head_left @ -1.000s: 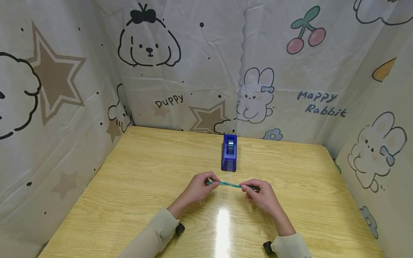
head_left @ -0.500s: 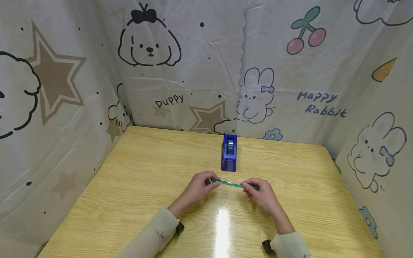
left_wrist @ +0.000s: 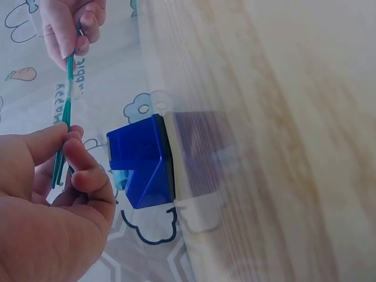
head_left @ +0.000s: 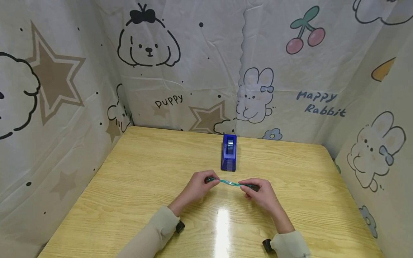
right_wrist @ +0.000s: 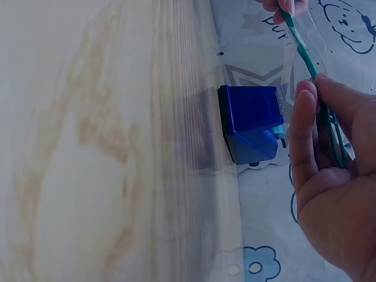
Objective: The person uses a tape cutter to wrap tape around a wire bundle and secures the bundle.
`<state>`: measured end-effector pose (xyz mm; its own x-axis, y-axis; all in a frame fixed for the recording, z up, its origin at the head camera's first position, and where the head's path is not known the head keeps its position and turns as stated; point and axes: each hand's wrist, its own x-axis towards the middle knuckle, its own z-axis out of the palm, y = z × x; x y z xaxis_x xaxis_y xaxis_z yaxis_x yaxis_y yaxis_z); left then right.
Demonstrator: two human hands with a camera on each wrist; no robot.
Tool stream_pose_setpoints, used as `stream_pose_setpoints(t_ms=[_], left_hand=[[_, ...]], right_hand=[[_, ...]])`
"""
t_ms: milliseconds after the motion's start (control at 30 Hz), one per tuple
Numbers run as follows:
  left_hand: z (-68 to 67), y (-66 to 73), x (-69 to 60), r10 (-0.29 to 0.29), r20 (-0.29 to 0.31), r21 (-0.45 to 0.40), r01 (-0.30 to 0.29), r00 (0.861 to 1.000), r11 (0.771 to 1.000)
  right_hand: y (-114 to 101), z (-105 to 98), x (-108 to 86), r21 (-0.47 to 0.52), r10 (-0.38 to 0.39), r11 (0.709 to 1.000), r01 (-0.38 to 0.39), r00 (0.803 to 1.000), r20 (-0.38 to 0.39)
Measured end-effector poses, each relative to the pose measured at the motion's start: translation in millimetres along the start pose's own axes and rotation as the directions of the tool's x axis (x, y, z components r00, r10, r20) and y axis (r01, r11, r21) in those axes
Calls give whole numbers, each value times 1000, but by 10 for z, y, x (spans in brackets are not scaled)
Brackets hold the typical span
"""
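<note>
Green bundle [head_left: 228, 182], one, in two hands [head_left: 199, 186] [head_left: 262, 194]

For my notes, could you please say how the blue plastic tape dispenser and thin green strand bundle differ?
The blue plastic tape dispenser stands on the yellow wood-grain table; the thin green strand bundle is held above it between left hand and right hand. The dispenser is chunky and angular, the bundle slender. Both show in every view.
</note>
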<state>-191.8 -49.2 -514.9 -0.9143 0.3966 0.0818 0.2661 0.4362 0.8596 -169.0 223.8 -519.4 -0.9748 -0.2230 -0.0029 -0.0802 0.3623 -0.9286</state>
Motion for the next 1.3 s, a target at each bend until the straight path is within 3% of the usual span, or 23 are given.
stream_pose_setpoints(t_ms=[233,633,833,1067,1300], left_hand=[[2,22,-7,-1,-3,35,2,1000,999],[21,13,11,73,-31,23,-72,997,997],[20,-15,30,49,-44,-21,-50,998,998],[9,18,32,10,-44,-48,-12,999,999],[18,23,27,-2,-46,-10,2,999,1000]], right_hand=[[-16,11,10,8,7,1000,-7,1000,-13],[-45,18,39,103,100,990,-95,994,-39],[-47,26,55,81,131,989,-127,990,-45],[-9,21,58,77,60,995,-57,997,-44],[-21,20,62,83,59,995,-56,998,-35]])
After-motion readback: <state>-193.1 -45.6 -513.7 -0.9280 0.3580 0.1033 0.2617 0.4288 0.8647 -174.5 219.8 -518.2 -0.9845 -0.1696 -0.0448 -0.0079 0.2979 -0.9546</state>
